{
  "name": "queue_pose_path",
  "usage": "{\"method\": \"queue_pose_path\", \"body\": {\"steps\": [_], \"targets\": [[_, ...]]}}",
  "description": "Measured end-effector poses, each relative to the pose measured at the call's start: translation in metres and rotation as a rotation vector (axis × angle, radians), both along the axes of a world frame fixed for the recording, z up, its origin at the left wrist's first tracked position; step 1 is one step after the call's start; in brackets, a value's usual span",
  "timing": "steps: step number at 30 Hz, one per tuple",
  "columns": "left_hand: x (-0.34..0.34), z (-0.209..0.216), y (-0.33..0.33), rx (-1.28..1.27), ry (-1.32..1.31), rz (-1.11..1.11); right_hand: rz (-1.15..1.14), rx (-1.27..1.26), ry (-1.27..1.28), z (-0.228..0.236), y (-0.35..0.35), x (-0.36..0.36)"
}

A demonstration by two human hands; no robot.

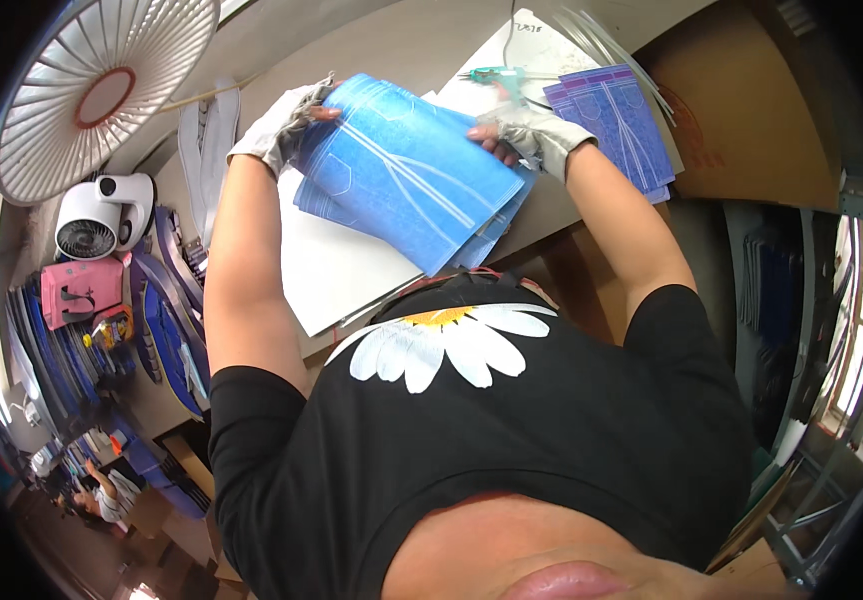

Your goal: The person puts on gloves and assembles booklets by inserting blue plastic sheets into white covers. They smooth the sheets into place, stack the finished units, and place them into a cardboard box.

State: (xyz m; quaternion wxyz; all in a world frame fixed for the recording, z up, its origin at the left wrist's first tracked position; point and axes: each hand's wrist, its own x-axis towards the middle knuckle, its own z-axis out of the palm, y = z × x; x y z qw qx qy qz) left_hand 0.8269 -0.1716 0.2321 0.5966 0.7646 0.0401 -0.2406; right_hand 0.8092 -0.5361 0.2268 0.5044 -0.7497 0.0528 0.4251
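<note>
A light-blue sheet (411, 150) printed like denim, with pale seams and pocket outlines, is held in front of me at a tilt. More blue printed layers show under its lower edges. My left hand (291, 125), in a pale glove with bare fingertips, is closed on its upper left edge, thumb on top. On the upper right edge, my right hand (526, 135), gloved the same way, has its fingers curled at the sheet; they are slightly blurred. Beneath lies a white board (331, 275) on the table. A green-handled tool (496, 75) rests beyond my right hand.
Darker blue-purple denim-print sheets (616, 125) lie at the table's right. A cardboard box (751, 110) stands past them. To the left are a large fan (106, 95), a small white fan (91, 230) and a pink box (81, 287). Another person (116, 497) is far off at lower left.
</note>
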Motion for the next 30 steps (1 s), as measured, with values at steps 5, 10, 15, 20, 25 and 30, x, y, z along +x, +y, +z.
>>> {"method": "queue_pose_path", "body": {"steps": [5,10,15,20,25,30], "targets": [[-0.041,0.002,-0.017,-0.23,-0.124,0.598,0.144,-0.27,-0.184,-0.027,0.006,0.02],[-0.165,-0.1,0.007,0.064,-0.327,1.092,0.336,-0.445,-0.86,-0.048,0.016,0.033],[-0.217,-0.098,-0.083,-0.443,0.465,1.061,0.517,-0.442,-0.699,-0.078,0.043,0.057],[-0.184,-0.049,-0.132,-0.743,0.51,1.087,0.535,-0.437,-0.678,-0.062,0.078,0.034],[-0.178,-0.088,-0.138,-0.543,0.433,1.185,0.54,-0.567,-0.571,-0.019,0.094,0.022],[-0.169,-0.07,-0.12,-0.488,0.466,1.208,0.42,-0.425,-0.402,-0.065,0.078,0.039]]}}
